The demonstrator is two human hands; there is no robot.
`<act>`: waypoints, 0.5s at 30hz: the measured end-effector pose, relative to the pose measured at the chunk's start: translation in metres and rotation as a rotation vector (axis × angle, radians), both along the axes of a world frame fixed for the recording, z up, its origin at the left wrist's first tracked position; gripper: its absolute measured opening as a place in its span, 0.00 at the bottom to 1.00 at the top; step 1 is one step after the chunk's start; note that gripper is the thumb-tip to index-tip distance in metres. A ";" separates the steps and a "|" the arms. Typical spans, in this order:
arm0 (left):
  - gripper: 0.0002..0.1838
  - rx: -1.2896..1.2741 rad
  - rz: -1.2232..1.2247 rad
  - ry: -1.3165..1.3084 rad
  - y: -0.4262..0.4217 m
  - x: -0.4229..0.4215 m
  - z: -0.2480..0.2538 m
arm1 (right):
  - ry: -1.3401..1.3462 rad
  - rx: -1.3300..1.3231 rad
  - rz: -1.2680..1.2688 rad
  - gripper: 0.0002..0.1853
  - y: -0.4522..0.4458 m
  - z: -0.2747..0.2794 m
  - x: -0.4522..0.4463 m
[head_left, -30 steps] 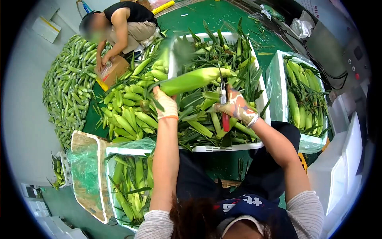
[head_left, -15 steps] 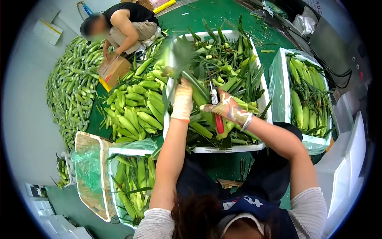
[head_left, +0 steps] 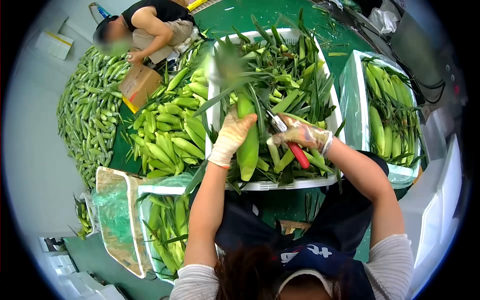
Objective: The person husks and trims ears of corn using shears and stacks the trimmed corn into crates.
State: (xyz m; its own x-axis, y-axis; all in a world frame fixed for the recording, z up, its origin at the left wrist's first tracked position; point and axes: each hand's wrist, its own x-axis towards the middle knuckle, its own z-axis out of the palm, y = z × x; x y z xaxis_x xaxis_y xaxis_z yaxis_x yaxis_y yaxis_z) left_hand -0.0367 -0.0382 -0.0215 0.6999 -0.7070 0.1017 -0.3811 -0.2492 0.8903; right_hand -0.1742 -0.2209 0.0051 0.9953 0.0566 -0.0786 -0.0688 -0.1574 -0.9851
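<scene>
My left hand (head_left: 233, 134), in a pale work glove, is closed around a green ear of corn (head_left: 248, 152) in its husk. The ear hangs with its thick end toward me, and long leaves fan out at its far end, partly blurred. My right hand (head_left: 304, 135), in a camouflage-patterned glove, grips pruning shears (head_left: 298, 154) with a red handle. Their metal end points up and left, close to the ear's leaves. Both hands are over a white crate (head_left: 327, 95) full of trimmed leaves and stalk pieces.
Husked ears lie in a pile (head_left: 170, 135) to the left, beside a heap of wrapped ears (head_left: 90, 110). A co-worker (head_left: 155, 27) crouches by a cardboard box (head_left: 140, 86). Foam boxes of corn stand at right (head_left: 356, 105) and lower left (head_left: 162, 189).
The ear in my left hand now stands in plain view, nearer me. The shears have tilted, with the red handle swinging right. The co-worker's hands have lifted off the cardboard box.
</scene>
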 end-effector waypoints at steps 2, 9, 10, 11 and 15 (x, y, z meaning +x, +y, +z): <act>0.28 0.006 0.000 0.179 -0.006 -0.021 0.031 | 0.260 0.193 0.059 0.18 0.001 0.019 0.004; 0.38 0.046 -0.236 0.092 0.014 0.030 -0.019 | 0.298 0.070 0.000 0.35 -0.028 -0.001 -0.006; 0.38 0.139 -0.160 0.065 0.011 0.023 -0.008 | 0.175 -0.089 -0.057 0.37 -0.023 -0.015 -0.007; 0.38 0.234 -0.086 0.038 0.008 0.015 0.002 | 0.225 -0.219 -0.002 0.37 -0.029 -0.022 -0.008; 0.33 0.485 -0.067 -0.342 -0.006 -0.014 0.041 | 0.258 -0.323 0.020 0.35 -0.027 -0.014 -0.006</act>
State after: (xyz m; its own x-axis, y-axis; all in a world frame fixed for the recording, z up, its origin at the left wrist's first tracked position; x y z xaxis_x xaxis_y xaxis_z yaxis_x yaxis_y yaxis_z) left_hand -0.0505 -0.0444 0.0192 0.6369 -0.7703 -0.0323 -0.6547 -0.5625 0.5049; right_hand -0.1801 -0.2478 -0.0090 0.9395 0.0068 -0.3425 -0.3012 -0.4599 -0.8354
